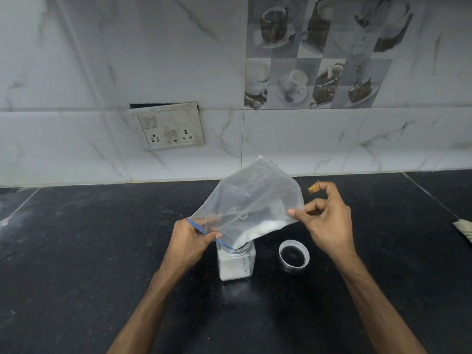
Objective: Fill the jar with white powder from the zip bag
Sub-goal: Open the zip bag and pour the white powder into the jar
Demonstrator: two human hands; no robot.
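Observation:
A clear zip bag (pixel 251 198) with a blue zip edge is tipped mouth-down over a square clear jar (pixel 236 264) standing on the black counter. White powder (pixel 258 229) lies along the bag's lower side and runs into the jar's mouth. The jar holds white powder up most of its height. My left hand (pixel 190 238) grips the bag at its blue zip mouth, just left of the jar's opening. My right hand (pixel 329 221) pinches the bag's raised lower corner between thumb and fingers; one finger wears a brown bandage.
The jar's clear round lid (pixel 293 254) lies open side up on the counter, to the right of the jar. A marbled tile wall with a switch and socket plate (pixel 168 127) stands behind. A pale cloth-like item (pixel 464 229) shows at the right edge.

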